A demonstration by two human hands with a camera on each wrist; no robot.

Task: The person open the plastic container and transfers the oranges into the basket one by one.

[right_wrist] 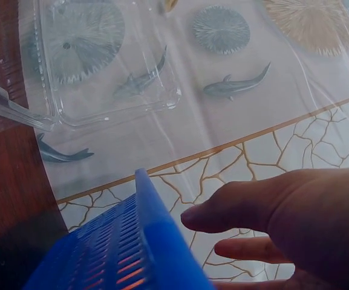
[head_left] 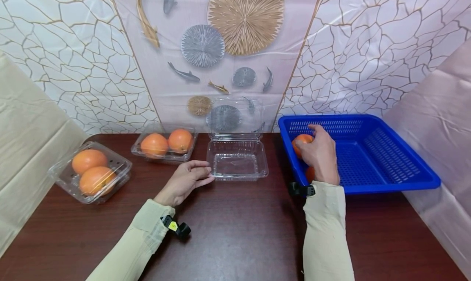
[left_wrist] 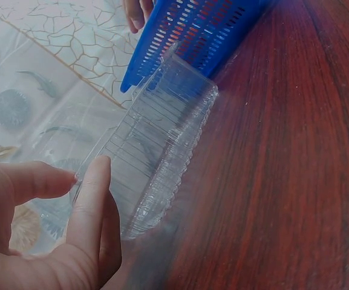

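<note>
A dark reddish worktop (head_left: 235, 232) carries a blue slotted basket (head_left: 397, 170) on the right. An open clear container (head_left: 235, 164), its lid raised behind, stands mid-worktop; two lidded ones, a rear container (head_left: 166, 129) and a left container (head_left: 119, 160), sit to its left. The left hand (head_left: 188, 178) pinches the open one's near-left corner; the right hand (head_left: 321, 154), fingers spread and grasping nothing, is over the basket's left end. Two basket oranges (head_left: 303, 137) show below it, contact unclear; each lidded container holds two packed oranges (head_left: 89, 160).
</note>
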